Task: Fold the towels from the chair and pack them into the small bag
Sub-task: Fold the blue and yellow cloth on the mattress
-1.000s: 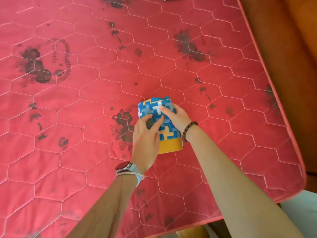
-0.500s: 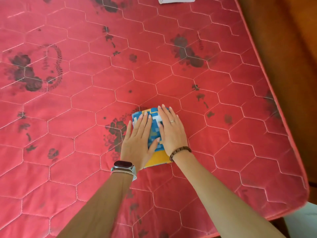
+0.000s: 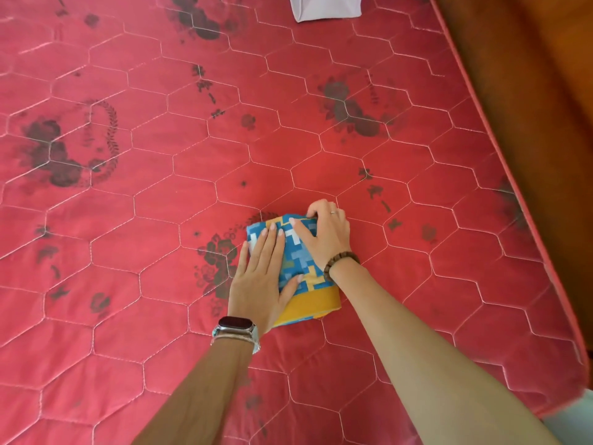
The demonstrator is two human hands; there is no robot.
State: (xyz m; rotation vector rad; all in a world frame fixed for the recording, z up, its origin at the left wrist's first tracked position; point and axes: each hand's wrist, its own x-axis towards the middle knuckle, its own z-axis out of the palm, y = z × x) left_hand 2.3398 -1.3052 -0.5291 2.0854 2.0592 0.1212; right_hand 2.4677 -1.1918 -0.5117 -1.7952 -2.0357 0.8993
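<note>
A folded towel (image 3: pixel 296 252), blue with a pixel pattern and a yellow band at its near end, lies on the red quilted mattress (image 3: pixel 160 187). My left hand (image 3: pixel 260 277) rests flat on the towel's left half, fingers together and pointing away from me. My right hand (image 3: pixel 327 234) lies on the right half, its fingers curled over the towel's far right corner and thumb stretched across the top. A pale object (image 3: pixel 324 8), cut off by the top edge, sits at the far end of the mattress; I cannot tell what it is.
The mattress's piped right edge (image 3: pixel 513 194) runs diagonally, with a brown wooden surface (image 3: pixel 545 91) beyond it. A pale floor patch (image 3: pixel 577 422) shows at the bottom right corner.
My right hand has shifted from lying flat to curling its fingers around the towel's far right corner. My left hand stays pressed flat on the towel.
</note>
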